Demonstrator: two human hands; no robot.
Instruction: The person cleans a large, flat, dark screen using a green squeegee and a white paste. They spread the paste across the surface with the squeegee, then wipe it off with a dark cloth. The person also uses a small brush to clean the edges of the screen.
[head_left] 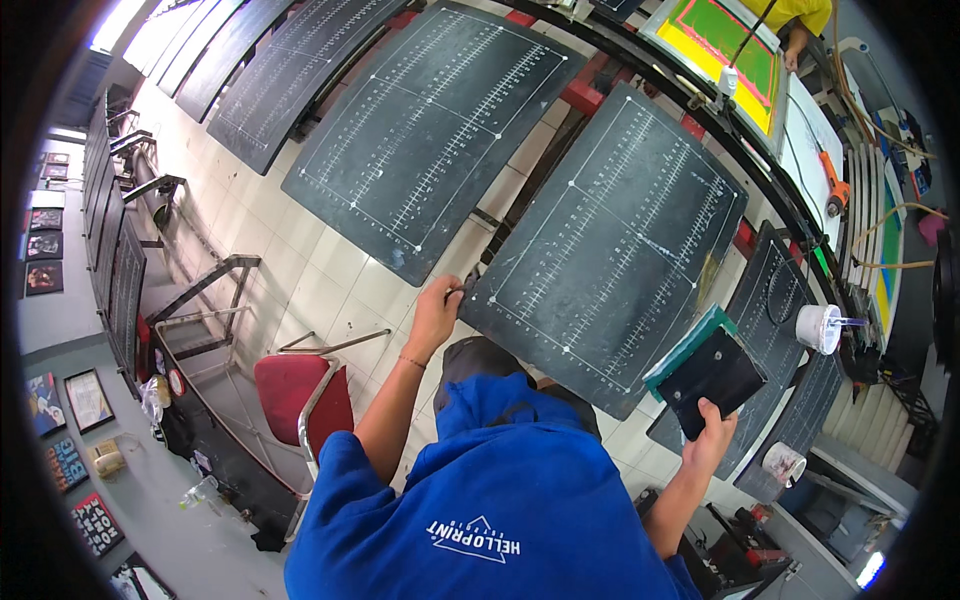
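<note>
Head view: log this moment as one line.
left hand: at corner of black ruled platen | right hand: holds dark flat pad, teal-backed | nearby: white cup, red chair

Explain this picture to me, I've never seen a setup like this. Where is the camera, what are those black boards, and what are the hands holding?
There is no machine arm here, only a person in a blue shirt working bare-handed. The one picture comes from a wide fisheye camera worn on the head and looking down, so straight edges bend. Flat black boards with white ruler lines fan out above a tiled floor. The left hand is at the corner of the nearest black board, fingers curled there; what they pinch is too small to tell. The right hand grips a dark flat pad with a teal piece behind it. A white tub and a red chair stand nearby.
</note>
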